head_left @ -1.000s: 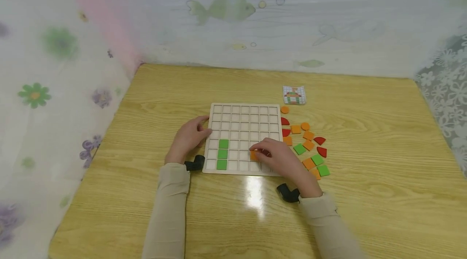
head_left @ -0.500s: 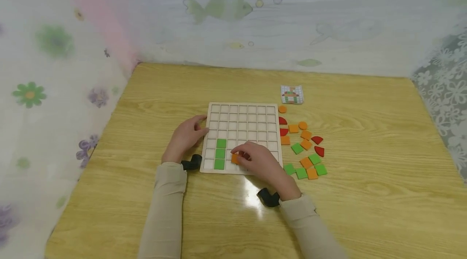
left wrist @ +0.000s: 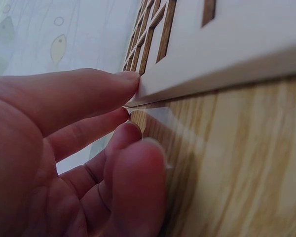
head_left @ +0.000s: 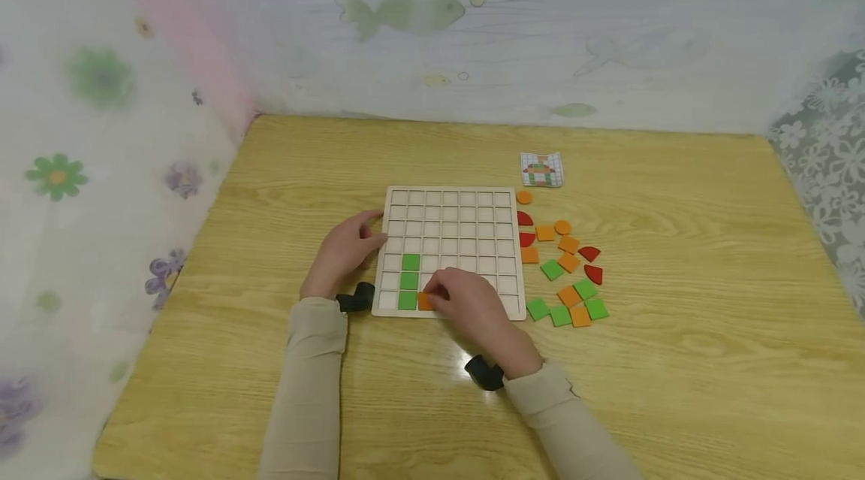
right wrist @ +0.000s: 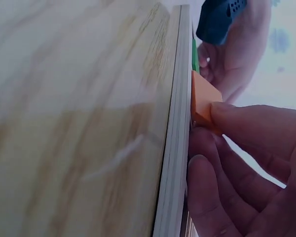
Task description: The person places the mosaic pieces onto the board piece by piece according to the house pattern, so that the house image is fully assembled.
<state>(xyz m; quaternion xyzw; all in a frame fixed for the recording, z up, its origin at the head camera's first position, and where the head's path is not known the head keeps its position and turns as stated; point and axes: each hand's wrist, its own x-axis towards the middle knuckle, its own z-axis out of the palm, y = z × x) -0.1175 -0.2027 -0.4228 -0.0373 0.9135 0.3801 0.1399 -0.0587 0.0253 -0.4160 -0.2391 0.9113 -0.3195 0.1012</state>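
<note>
A wooden grid board (head_left: 451, 213) lies on the table, with a column of three green square tiles (head_left: 408, 281) at its lower left. My right hand (head_left: 473, 307) pinches an orange square tile (head_left: 425, 302) between thumb and fingers, in the bottom row just right of the lowest green tile. In the right wrist view that orange tile (right wrist: 204, 98) stands tilted, one edge down at the board. My left hand (head_left: 346, 251) touches the board's left edge with its fingertips. Close up in the left wrist view, a finger of the left hand (left wrist: 84, 128) rests against the board's pale rim (left wrist: 197, 74).
Right of the board lie loose tiles: orange squares (head_left: 569, 295), green squares (head_left: 597, 309), red quarter-rounds (head_left: 590, 254) and orange discs (head_left: 562, 227). A small pattern card (head_left: 541, 170) lies behind them. Patterned walls border the table (head_left: 676, 240) at the back and left.
My right hand has carried the orange tile leftward across the board and down to the bottom row beside the green column. The left hand keeps its place at the board's edge.
</note>
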